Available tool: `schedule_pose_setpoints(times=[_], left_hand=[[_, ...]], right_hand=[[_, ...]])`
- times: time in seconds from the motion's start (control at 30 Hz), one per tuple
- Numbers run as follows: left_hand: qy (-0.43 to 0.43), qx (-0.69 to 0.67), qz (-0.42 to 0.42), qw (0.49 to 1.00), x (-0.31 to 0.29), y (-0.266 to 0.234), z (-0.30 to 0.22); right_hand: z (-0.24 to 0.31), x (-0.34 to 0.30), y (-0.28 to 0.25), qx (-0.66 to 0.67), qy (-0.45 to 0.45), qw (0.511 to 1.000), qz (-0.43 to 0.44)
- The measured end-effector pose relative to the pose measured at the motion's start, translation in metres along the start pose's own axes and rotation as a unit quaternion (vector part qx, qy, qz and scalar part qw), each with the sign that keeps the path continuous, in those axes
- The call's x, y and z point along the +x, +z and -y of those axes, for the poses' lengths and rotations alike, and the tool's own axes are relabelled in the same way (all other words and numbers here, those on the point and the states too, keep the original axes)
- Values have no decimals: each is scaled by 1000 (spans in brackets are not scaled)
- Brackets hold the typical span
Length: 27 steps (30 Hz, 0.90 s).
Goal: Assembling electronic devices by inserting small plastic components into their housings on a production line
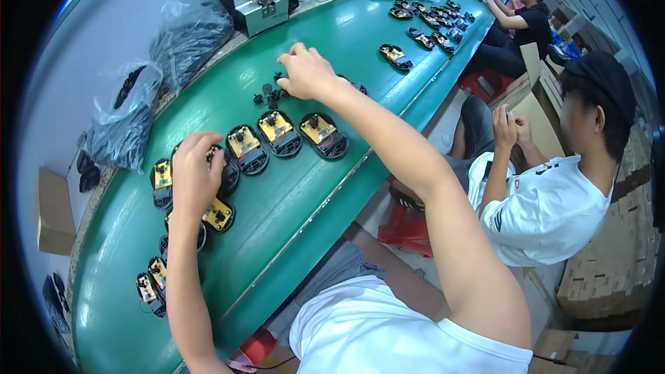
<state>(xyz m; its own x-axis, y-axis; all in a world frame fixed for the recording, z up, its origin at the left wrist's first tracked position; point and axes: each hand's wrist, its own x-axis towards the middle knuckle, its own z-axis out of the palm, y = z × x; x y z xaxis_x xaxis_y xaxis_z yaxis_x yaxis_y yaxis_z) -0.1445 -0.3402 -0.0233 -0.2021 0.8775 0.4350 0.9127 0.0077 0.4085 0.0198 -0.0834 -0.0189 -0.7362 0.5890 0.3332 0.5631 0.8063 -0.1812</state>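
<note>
My left hand [196,170] is over the row of open mouse bases, its fingers bent down with the thumb beside them. It partly covers a black mouse base [229,179], and whatever lies under its fingertips is hidden. My right hand [305,73] reaches farther up the green table, fingers apart, over a small pile of black parts [270,96]. Nothing shows in its grasp. Between the hands lie mouse bases with yellow circuit boards, among them one mouse base [246,149], a second mouse base [280,133] and a third mouse base [324,136].
More mouse bases [151,289] lie near the left forearm, and several others [395,57] farther along the green table [277,221]. Plastic bags [190,38] and a grey-green machine [258,3] line the back edge. A co-worker [554,194] sits at right, another person [530,28] beyond.
</note>
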Motion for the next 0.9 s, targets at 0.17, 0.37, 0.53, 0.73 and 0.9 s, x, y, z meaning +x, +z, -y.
schedule_pose_setpoints(times=[0.17,0.37,0.53,0.73,0.9], left_hand=[[-10,-20,23,1000,-8,-7,-2],[-3,-27,12,1000,-5,-6,-8],[6,-35,0,999,5,-5,-18],[-10,-63,-17,998,24,5,-34],[-221,-492,-7,842,40,10,-42]], right_hand=[[-5,19,10,5,23,996,89],[-16,28,8,93,37,989,111],[-21,20,0,152,32,988,3],[29,-12,-25,411,-58,910,-14],[73,-45,-44,474,-79,877,-24]])
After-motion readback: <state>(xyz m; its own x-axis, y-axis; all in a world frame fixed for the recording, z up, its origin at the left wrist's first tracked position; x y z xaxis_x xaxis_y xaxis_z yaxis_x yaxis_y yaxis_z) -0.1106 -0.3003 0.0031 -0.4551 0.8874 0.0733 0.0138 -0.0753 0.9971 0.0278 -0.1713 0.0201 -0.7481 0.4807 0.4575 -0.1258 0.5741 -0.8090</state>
